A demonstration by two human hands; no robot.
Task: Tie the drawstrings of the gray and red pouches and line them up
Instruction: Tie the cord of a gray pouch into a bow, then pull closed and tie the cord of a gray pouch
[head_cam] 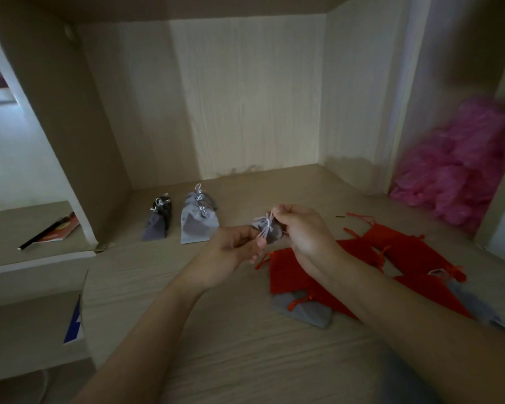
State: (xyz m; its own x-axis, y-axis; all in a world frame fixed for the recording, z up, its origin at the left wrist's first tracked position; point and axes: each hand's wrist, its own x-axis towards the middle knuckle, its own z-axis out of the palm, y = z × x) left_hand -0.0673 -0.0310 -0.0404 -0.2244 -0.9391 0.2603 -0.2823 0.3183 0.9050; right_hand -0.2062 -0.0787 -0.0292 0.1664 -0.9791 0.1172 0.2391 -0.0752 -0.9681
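1. The gray pouch [270, 235] is held above the wooden surface [216, 330], between both hands near the middle of the view, with its neck gathered by a silver drawstring [264, 226].
2. The left hand [233, 252] has its fingers curled, and the fingertips pinch the loose ends of the drawstring just below the pouch.
3. The right hand [303, 233] curls round the pouch body – thumb and forefinger meet at the top of the string.
4. Beyond the hands to the left, tied gray pouches stand on the surface: a dark one [157, 224], a light one [198, 227] just beside it and another light one [201, 197] right behind that.
5. Under and right of the right forearm lie flat red pouches [407, 247], their strings loose; one [289, 274] overlaps an untied gray pouch [308, 313].
6. Farther out – a heap of pink plastic bags [464, 170] at the right, and a red booklet [63, 228] on the lower shelf at the left.
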